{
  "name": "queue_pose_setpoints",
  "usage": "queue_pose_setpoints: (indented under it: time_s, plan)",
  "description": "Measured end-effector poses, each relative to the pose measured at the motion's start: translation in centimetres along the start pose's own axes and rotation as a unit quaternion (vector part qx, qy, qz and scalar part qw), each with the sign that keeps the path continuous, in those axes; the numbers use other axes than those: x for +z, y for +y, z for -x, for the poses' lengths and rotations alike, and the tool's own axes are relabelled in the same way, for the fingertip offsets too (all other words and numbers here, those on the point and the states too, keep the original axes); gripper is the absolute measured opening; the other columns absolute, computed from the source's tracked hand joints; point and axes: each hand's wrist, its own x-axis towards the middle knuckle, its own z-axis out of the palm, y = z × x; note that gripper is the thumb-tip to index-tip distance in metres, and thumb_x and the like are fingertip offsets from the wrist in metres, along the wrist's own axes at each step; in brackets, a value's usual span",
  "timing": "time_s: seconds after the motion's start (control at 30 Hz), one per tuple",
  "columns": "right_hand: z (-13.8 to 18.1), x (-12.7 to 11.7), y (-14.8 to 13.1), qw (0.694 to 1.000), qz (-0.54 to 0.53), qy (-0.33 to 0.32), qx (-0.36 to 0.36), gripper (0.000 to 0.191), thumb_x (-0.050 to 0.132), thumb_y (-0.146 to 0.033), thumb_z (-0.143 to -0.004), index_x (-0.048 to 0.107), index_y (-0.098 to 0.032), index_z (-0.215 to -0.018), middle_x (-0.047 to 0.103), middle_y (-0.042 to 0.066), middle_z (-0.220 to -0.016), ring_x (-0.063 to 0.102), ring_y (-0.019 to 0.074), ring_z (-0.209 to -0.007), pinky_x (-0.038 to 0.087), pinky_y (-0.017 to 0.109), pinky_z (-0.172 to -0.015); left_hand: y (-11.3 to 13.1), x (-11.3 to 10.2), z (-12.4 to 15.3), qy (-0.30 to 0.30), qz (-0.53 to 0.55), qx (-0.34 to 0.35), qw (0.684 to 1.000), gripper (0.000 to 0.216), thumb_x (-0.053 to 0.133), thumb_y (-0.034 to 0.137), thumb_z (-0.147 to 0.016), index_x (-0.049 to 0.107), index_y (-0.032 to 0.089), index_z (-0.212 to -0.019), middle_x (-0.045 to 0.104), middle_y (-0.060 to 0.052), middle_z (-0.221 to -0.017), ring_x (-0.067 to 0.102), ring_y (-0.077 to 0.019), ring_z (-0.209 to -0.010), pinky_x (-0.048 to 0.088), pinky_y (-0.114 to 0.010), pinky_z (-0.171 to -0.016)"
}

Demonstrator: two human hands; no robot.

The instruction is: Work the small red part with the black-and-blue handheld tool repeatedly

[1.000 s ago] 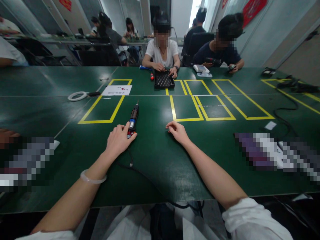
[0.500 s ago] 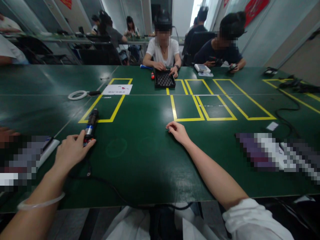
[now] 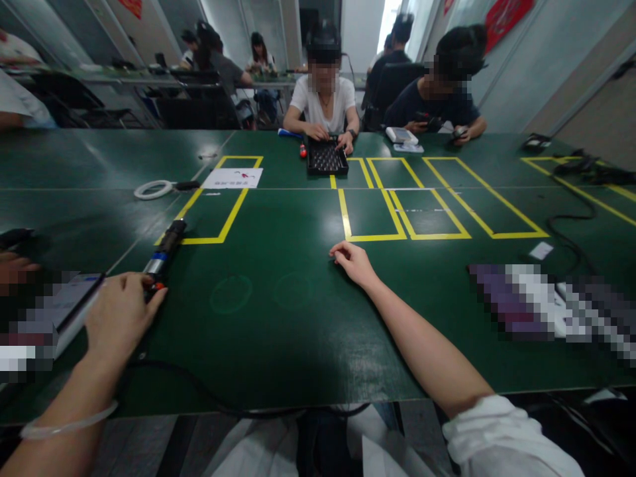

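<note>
My left hand point(image 3: 122, 310) lies on the green table point(image 3: 298, 318) at the near left, its fingers closed round the rear end of a black and silver electric screwdriver point(image 3: 163, 250). The tool lies flat, tip pointing away toward a yellow taped box point(image 3: 226, 225). Its black cable point(image 3: 199, 391) runs from the hand along the near table edge. My right hand point(image 3: 352, 260) rests on the table near the middle, fingers loosely curled, holding nothing. A clear bangle point(image 3: 64, 421) sits on my left wrist.
Across the table a person in white has hands at a black tray point(image 3: 325, 159); a person in dark clothes sits to the right. A white cable coil point(image 3: 152, 190) and a paper sheet point(image 3: 232, 177) lie far left. Black cables point(image 3: 571, 218) run at the right. A flat device lies by my left hand.
My left hand has dragged the screwdriver from the table's middle to the near left, its cable trailing along. The right hand has stayed put.
</note>
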Motion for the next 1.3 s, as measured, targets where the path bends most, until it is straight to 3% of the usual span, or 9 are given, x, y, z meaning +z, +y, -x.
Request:
queue_pose_setpoints:
  time_s: [0.23, 0.57, 0.7, 0.8, 0.9, 1.0, 1.07, 1.13, 1.3]
  plan:
    - [-0.1, 0.1, -0.1, 1.0, 0.002, -0.004, -0.003, 0.016, 0.049, -0.022, -0.083, 0.065, -0.018, -0.087, 0.069, 0.002, -0.084, 0.06, 0.0134, -0.068, 0.047, 0.026, -0.068, -0.1, 0.3, -0.2, 0.0, -0.011, -0.015, 1.0, 0.043, 0.024, 0.051, -0.091, 0.052, 0.022, -0.105, 0.056, -0.012, -0.115, 0.055, -0.026, -0.104, 0.044, -0.031, -0.071]
    - [0.2, -0.2, -0.1, 1.0, 0.007, 0.001, -0.009, 0.017, 0.049, -0.021, -0.083, 0.066, -0.018, -0.086, 0.068, 0.001, -0.082, 0.06, 0.013, -0.067, 0.046, 0.026, -0.068, 1.0, -0.5, 0.2, -0.011, -0.047, -0.043, 0.998, 0.06, 0.009, 0.05, -0.092, 0.054, 0.016, -0.114, 0.06, -0.015, -0.116, 0.059, -0.0292, -0.098, 0.044, -0.036, -0.07]
    - [0.1, -0.1, -0.1, 1.0, 0.008, 0.002, -0.008, 0.017, 0.049, -0.021, -0.082, 0.065, -0.018, -0.086, 0.069, 0.001, -0.082, 0.06, 0.0131, -0.067, 0.045, 0.026, -0.068, 1.1, -0.9, -0.2, -0.001, 0.01, -0.064, 0.998, 0.057, 0.013, 0.05, -0.092, 0.054, 0.018, -0.115, 0.06, -0.016, -0.125, 0.058, -0.0314, -0.105, 0.046, -0.039, -0.076]
    - [0.2, -0.1, -0.1, 1.0, 0.014, 0.001, -0.012, 0.017, 0.049, -0.021, -0.082, 0.065, -0.019, -0.086, 0.069, 0.001, -0.081, 0.06, 0.0131, -0.068, 0.045, 0.026, -0.068, 2.7, -2.0, -1.0, 0.037, 0.129, -0.068, 0.989, 0.053, 0.025, 0.053, -0.091, 0.054, 0.019, -0.119, 0.062, -0.013, -0.125, 0.06, -0.03, -0.108, 0.047, -0.039, -0.082]
    - [0.2, -0.1, -0.1, 1.0, 0.006, -0.001, -0.01, 0.016, 0.049, -0.021, -0.082, 0.064, -0.019, -0.087, 0.069, 0.001, -0.082, 0.061, 0.0128, -0.069, 0.045, 0.026, -0.069, 6.8, -3.4, -2.4, -0.012, 0.357, -0.007, 0.934, 0.048, 0.043, 0.052, -0.087, 0.058, 0.016, -0.116, 0.07, -0.01, -0.106, 0.065, -0.0228, -0.096, 0.048, -0.035, -0.088]
    - [0.1, -0.2, -0.1, 1.0, -0.024, -0.004, -0.002, 0.015, 0.05, -0.023, -0.082, 0.063, -0.018, -0.089, 0.069, 0.001, -0.082, 0.061, 0.012, -0.068, 0.047, 0.026, -0.07, 12.9, -4.5, -3.8, -0.114, 0.557, 0.086, 0.818, 0.051, 0.053, 0.052, -0.083, 0.061, 0.014, -0.117, 0.069, -0.01, -0.106, 0.065, -0.0191, -0.091, 0.05, -0.034, -0.087]
    - [0.1, -0.3, 0.0, 0.999, -0.051, -0.008, 0.004, 0.015, 0.051, -0.025, -0.082, 0.062, -0.018, -0.09, 0.068, 0.001, -0.079, 0.06, 0.0117, -0.066, 0.048, 0.026, -0.069, 17.2, -5.0, -4.5, -0.174, 0.614, 0.12, 0.761, 0.056, 0.052, 0.053, -0.084, 0.06, 0.015, -0.124, 0.068, -0.01, -0.105, 0.063, -0.0179, -0.088, 0.051, -0.035, -0.085]
    - [0.0, -0.3, 0.0, 0.996, -0.085, -0.011, 0.011, 0.016, 0.053, -0.028, -0.082, 0.061, -0.018, -0.091, 0.067, 0.001, -0.076, 0.06, 0.0119, -0.065, 0.048, 0.026, -0.067, 20.9, -5.1, -4.9, -0.221, 0.641, 0.139, 0.722, 0.06, 0.052, 0.051, -0.084, 0.057, 0.014, -0.13, 0.066, -0.009, -0.098, 0.06, -0.0156, -0.081, 0.051, -0.035, -0.081]
    - [0.1, -0.4, -0.3, 0.989, -0.143, -0.049, 0.007, 0.033, 0.066, -0.038, -0.077, 0.059, -0.019, -0.103, 0.064, -0.001, -0.075, 0.058, 0.0111, -0.06, 0.047, 0.024, -0.059, 26.0, -4.5, -5.0, -0.285, 0.664, 0.185, 0.666, 0.062, 0.055, 0.04, -0.084, 0.046, 0.016, -0.14, 0.063, -0.005, -0.09, 0.055, -0.0123, -0.074, 0.047, -0.029, -0.072]
